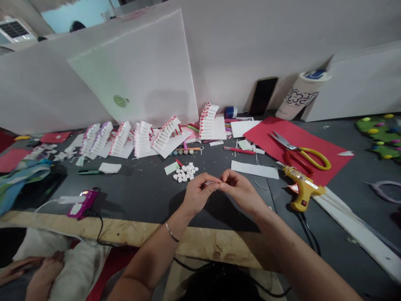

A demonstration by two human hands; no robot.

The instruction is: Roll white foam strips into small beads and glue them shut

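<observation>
My left hand [198, 193] and my right hand [240, 190] meet above the dark table [144, 192], fingertips pinched together on a tiny pale piece that is too small to name. A heap of small white round pieces [185, 172] lies just beyond the hands. Farther back stand several little white stair-like foam models with red and pink trims [142, 138]. A thin bracelet sits on my left wrist.
A yellow glue gun [302, 188] and red-and-yellow scissors [300, 154] lie on red paper [291, 136] at right. A purple glue gun [84, 202] with cable lies at left. White foam boards [138, 67], a phone [262, 96] and a paper cup [302, 95] stand behind. Green felt [380, 133] lies far right.
</observation>
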